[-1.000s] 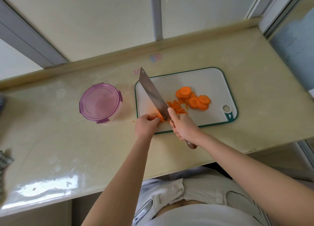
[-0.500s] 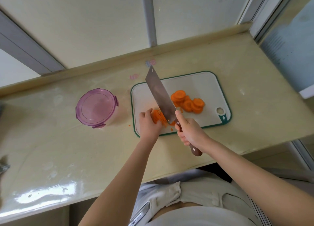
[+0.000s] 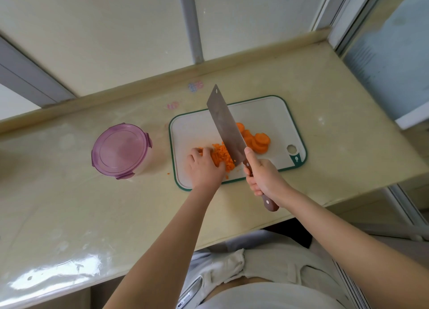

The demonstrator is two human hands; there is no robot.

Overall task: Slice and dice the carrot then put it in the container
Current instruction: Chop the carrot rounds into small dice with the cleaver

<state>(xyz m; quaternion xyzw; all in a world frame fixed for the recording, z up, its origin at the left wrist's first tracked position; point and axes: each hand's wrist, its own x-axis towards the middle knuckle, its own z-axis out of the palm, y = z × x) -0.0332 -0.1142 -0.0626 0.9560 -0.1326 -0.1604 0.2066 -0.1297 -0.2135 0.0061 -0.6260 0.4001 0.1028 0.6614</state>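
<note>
A white cutting board [image 3: 267, 113] with a green rim lies on the counter. A heap of diced carrot [image 3: 220, 156] sits near its front, and round carrot slices [image 3: 257, 140] lie to the right behind the blade. My right hand [image 3: 264, 178] grips the brown handle of a cleaver [image 3: 225, 125], whose blade stands over the heap. My left hand [image 3: 204, 169] rests against the left side of the diced carrot, fingers curved along it. The round container [image 3: 120, 150] with its purple lid on stands left of the board.
A small carrot bit [image 3: 168, 173] lies on the counter between container and board. The beige counter [image 3: 69, 204] ends at a raised back ledge and a front edge near my body. A window frame stands at the far right.
The cleaver has swung to a steeper, more upright line over the board. My left hand has moved from pinching a carrot piece to lying against a larger diced heap.
</note>
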